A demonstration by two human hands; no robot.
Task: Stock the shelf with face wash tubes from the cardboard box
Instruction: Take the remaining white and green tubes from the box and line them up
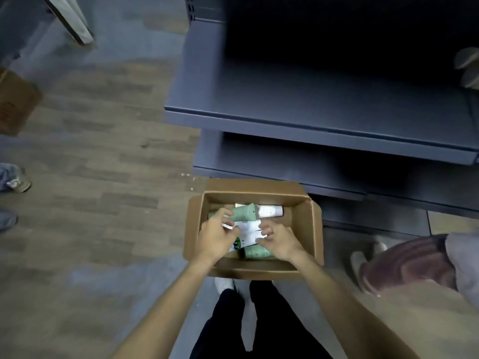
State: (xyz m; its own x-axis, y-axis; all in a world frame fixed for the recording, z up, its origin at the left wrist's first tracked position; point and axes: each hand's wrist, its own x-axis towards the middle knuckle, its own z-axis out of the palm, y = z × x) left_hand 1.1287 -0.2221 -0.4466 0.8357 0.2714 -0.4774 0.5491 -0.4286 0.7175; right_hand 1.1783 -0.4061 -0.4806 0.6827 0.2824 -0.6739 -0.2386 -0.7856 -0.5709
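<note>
An open cardboard box stands on the floor in front of a dark grey shelf unit. Several face wash tubes lie in it, among them a green and white one along the far wall and a green one near the front. Both my hands are inside the box. My left hand pinches a white tube between fingers and thumb. My right hand hovers with loosely curled fingers over the white tubes in the middle, holding nothing that I can see.
A lower shelf juts out just behind the box. Another person's shoes and a second cardboard box are at the left. Someone in maroon clothing crouches at the right. My legs stand right behind the box.
</note>
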